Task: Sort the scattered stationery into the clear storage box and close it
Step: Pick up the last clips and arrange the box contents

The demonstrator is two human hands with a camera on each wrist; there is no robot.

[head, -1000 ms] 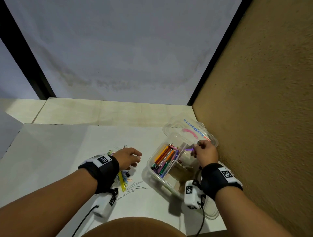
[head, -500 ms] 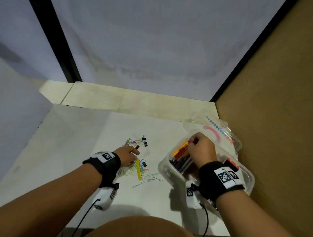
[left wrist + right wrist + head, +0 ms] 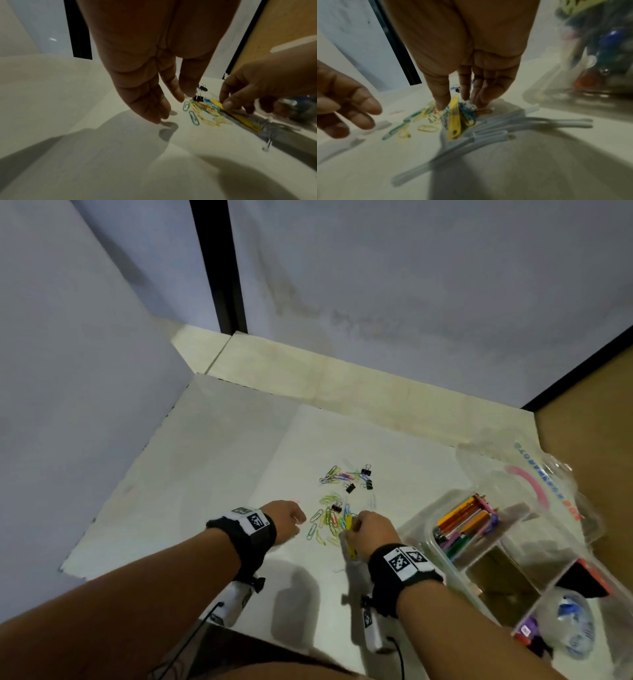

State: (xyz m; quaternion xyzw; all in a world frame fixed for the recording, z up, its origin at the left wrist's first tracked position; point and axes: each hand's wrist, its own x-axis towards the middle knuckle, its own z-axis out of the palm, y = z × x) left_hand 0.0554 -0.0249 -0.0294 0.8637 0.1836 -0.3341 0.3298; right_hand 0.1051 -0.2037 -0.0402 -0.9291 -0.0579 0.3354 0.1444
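Coloured paper clips (image 3: 325, 520) and black binder clips (image 3: 363, 478) lie scattered on the white table. My right hand (image 3: 351, 525) is down in the pile, and its thumb and fingers pinch the far end of a yellow plastic strip (image 3: 453, 121) that lies on the clips. Pale thin sticks (image 3: 505, 125) lie beside the strip. My left hand (image 3: 171, 106) hangs just left of the pile with relaxed fingers and holds nothing. The clear storage box (image 3: 431, 529) stands open to the right, with coloured pens (image 3: 462, 525) in its far compartment.
The box's clear lid (image 3: 534, 474) lies behind the box, by the brown wall (image 3: 589, 440). Nearer compartments hold a tape roll (image 3: 565, 625) and small dark items. White panels close the left and back. Bare white table (image 3: 205, 491) stretches left of the clips.
My right hand has left the pen compartment of the box and come left onto the clip pile, taking hold of the yellow strip. The left hand stays beside the pile. The head view has swung left.
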